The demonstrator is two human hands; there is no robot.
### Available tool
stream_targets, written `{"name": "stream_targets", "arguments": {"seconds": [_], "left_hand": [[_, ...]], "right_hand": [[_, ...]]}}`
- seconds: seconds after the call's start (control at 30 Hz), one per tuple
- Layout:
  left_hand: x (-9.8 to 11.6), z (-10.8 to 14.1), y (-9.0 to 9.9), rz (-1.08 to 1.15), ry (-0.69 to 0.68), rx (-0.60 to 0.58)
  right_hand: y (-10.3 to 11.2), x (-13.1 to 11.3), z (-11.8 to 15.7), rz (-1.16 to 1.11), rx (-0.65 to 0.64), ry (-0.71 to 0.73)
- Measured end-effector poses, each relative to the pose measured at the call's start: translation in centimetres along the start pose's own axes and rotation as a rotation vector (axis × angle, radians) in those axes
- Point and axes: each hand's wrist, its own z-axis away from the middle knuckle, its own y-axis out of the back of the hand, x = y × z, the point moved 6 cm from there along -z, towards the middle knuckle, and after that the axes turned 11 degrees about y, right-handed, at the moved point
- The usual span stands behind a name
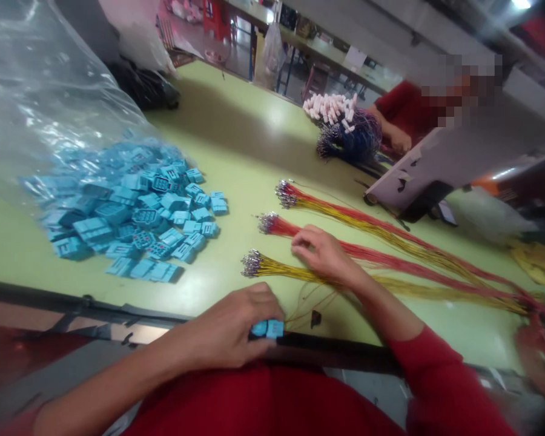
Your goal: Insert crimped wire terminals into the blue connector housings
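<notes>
A light-blue plastic connector housing (273, 329) is gripped in my left hand (249, 321) at the table's front edge. A few thin yellow and red wires (306, 306) trail to the right from beside it. My right hand (320, 251) lies over the bundle of red wires (281, 226), close behind its metal-tipped ends. Its fingers are curled together; whatever they pinch is hidden. Just nearer to me lies a bundle of yellow wires (277, 267), tips pointing left. Farther back is a mixed red and yellow wire bundle (318, 209).
Many light-blue housings (145, 215) spill from a clear plastic bag (49, 91) on the left of the green table (236, 121). Dark wires with pale pink connectors (331, 109) lie at the back. A co-worker's hand (397, 140) is beyond a grey panel (436, 157).
</notes>
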Motion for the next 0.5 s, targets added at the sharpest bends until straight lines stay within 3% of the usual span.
{"name": "stream_targets", "arguments": {"seconds": [0.1, 0.2, 0.27, 0.33, 0.43, 0.5], "left_hand": [[0.9, 0.1, -0.8, -0.02, -0.04, -0.081], [0.8, 0.3, -0.4, -0.006, -0.034, -0.01], [0.1, 0.6, 0.9, -0.033, -0.021, 0.126], [-1.1, 1.1, 3.0, -0.138, 0.021, 0.351], [-3.7, 2.1, 6.8, -0.416, 0.19, 0.692], [-5.3, 2.5, 8.8, -0.584, 0.299, 0.792]], "right_hand": [[-1.3, 1.7, -2.2, 0.047, 0.008, -0.049], [-2.4, 2.1, -3.8, 0.089, 0.03, -0.044], [-2.8, 2.1, -4.3, 0.132, 0.026, -0.016], [-3.1, 1.8, -4.3, 0.185, 0.005, 0.04], [-3.2, 1.3, -3.8, 0.197, -0.011, 0.128], [-3.0, 1.1, -3.3, 0.107, 0.013, 0.123]]}}
